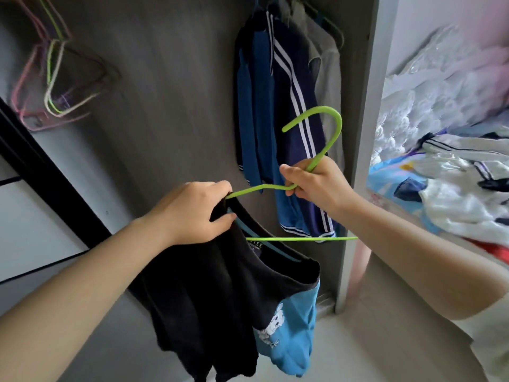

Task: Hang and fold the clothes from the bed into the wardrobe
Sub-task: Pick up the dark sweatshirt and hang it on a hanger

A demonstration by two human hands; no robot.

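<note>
The wardrobe [170,111] filled most of what I saw, its dark grey back panel straight ahead and a pale grey side post on the right. Beyond that post sat the bed [407,213], piled with white and striped clothes [465,194] and a heap of clear plastic wrapping [429,86] behind them. Inside the wardrobe, up on the right, hung a bunch of navy and blue garments [278,111], one with white stripes down its length, and a grey piece tucked behind them. Over on the upper left, a cluster of empty hangers [55,81] in pink, green and purple dangled, blurred.

Front and centre was the black T-shirt [209,293], with a blue panel and a white cartoon print low on its right side. It drooped below my hands, in front of the open wardrobe, its collar gaping open with the green hanger [327,139] partly fed through it. The hanger's bottom bar ran level across the neck opening and out to the right.

My left hand [190,213] was pinching the shirt's shoulder fabric right where the hanger's left arm met it. My right hand [316,186] was curled around the hanger's neck just under the hook, which stuck up in front of the hanging garments.
</note>
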